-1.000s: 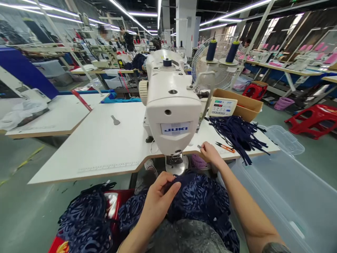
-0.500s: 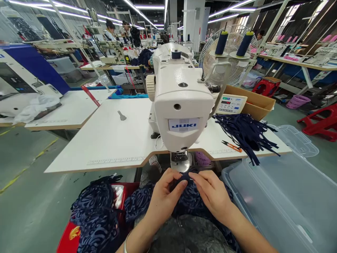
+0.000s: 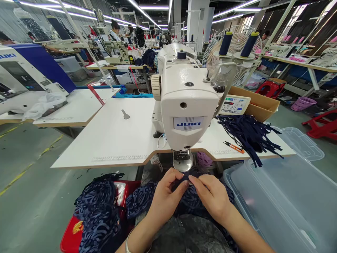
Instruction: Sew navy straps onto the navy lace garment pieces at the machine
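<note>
In front of me stands a white sewing machine [image 3: 188, 102], its metal plate and needle area [image 3: 183, 161] just beyond my fingertips. My left hand [image 3: 168, 193] pinches the edge of a navy patterned fabric piece [image 3: 188, 200] between thumb and fingers. Close beside it, my right hand [image 3: 212, 195] grips the same fabric, fingertips almost meeting the left thumb. The fabric hangs down over my lap, partly hidden under both hands. A bracelet circles my left wrist.
Navy patterned garments [image 3: 98, 211] lie on a red stool [image 3: 71, 232] at left. Navy strips [image 3: 250, 133] and orange-handled thread snips [image 3: 234, 147] rest on the white table [image 3: 105, 140], right of the machine. A clear plastic bin [image 3: 284, 200] stands at lower right.
My right fingertips have moved slightly left, closer to my left thumb, on the fabric. The whole view has shifted a little as my head turned left.
</note>
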`<move>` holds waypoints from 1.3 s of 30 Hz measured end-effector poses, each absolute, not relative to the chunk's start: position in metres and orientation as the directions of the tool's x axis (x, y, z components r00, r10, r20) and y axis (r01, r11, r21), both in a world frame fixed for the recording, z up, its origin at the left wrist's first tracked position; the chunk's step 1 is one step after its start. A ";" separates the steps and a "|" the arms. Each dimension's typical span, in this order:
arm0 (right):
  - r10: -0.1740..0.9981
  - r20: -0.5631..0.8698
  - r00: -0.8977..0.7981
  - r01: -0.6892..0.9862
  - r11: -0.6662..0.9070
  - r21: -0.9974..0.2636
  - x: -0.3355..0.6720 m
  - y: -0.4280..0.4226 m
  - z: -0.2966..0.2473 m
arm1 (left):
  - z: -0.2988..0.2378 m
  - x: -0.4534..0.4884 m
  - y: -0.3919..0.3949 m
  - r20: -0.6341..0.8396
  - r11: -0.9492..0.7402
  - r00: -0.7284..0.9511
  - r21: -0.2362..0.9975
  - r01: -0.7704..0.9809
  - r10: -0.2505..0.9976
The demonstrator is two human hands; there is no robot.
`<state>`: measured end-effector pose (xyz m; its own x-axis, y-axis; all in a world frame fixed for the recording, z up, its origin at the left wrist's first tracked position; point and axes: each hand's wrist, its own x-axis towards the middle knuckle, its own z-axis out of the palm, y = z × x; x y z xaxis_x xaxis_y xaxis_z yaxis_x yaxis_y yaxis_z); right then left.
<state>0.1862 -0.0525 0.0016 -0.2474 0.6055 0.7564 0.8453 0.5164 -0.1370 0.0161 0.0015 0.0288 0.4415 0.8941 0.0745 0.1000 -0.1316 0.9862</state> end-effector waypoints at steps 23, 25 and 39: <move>0.614 0.770 -0.172 0.917 0.385 -0.103 0.166 -0.054 0.002 | 0.034 0.016 -0.003 0.185 -0.294 0.417 0.931 0.215 0.890; 0.619 0.771 -0.151 0.912 0.388 -0.132 0.164 -0.054 0.000 | 0.033 0.016 -0.004 0.213 -0.323 0.402 0.918 0.229 0.890; 0.727 0.686 0.032 0.807 0.386 -0.447 0.161 -0.057 -0.004 | 0.031 0.018 -0.006 0.297 -0.409 0.374 0.872 0.269 0.879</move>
